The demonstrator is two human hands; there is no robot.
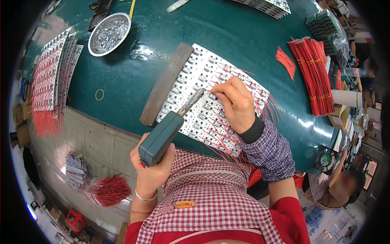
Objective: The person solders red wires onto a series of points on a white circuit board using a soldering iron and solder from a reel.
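Note:
My left hand is wrapped round the handle of a dark green soldering gun. Its metal tip reaches up and right onto a white circuit board panel with rows of small silver and black parts. Close beside that tip, my right hand pinches thumb and forefinger together over the panel. A thin red wire appears to run from the pinch, though the fingers hide most of it. Several red wires hang off the panel's right and lower parts. Along its left edge lies a brown bar.
A metal bowl of small shiny pieces stands upper left, near stacked panels with red wires. Bundled red wires and a smaller loose bunch lie at right. A rubber band lies left. Another person sits at lower right.

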